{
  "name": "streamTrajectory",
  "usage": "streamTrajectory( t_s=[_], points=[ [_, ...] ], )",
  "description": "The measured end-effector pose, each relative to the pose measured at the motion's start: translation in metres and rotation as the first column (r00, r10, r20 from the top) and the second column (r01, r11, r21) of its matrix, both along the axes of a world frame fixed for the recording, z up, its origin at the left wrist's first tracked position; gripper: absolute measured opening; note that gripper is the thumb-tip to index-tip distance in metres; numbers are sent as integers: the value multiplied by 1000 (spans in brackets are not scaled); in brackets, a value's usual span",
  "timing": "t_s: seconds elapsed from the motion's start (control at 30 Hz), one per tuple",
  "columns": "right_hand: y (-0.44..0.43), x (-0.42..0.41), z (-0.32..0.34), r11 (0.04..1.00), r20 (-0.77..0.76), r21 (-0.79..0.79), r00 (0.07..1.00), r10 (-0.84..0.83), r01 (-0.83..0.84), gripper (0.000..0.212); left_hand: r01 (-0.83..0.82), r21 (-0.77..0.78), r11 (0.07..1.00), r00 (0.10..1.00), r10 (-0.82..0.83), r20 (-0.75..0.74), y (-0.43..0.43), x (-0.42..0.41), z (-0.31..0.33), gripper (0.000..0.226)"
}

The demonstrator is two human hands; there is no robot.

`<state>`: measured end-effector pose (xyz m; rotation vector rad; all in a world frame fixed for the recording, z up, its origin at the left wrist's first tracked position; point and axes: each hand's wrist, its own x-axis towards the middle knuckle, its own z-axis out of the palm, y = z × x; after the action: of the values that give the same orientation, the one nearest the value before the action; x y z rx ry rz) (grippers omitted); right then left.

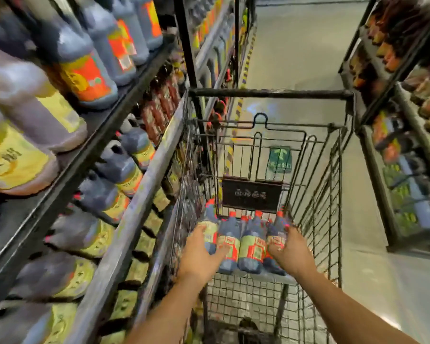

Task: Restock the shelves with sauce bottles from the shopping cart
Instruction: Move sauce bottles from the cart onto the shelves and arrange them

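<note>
Several dark sauce bottles [252,242] with red caps and green-red labels lie side by side in the wire shopping cart [313,194], caps pointing away from me. My left hand [200,254] reaches into the cart and its fingers curl over the leftmost bottle [210,232]. My right hand [292,252] grips the rightmost bottle [277,234] from the right side. The shelves [124,184] run along my left, packed with large dark bottles.
The cart's black handle bar [271,93] crosses at the far end, with a folded child seat panel [251,193] behind the bottles. A second rack of bottles [407,155] stands on the right. Grey aisle floor [303,58] stretches ahead.
</note>
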<state>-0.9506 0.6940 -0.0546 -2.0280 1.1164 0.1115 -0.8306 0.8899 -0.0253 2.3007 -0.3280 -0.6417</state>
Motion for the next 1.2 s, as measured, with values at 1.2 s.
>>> streamTrajectory(
  t_s=[1.2],
  points=[
    [-75,35,-188,884,-384,242,876,-292,401,103,-42,358,933,925,172,-339,-65,24,-195,118]
  ],
)
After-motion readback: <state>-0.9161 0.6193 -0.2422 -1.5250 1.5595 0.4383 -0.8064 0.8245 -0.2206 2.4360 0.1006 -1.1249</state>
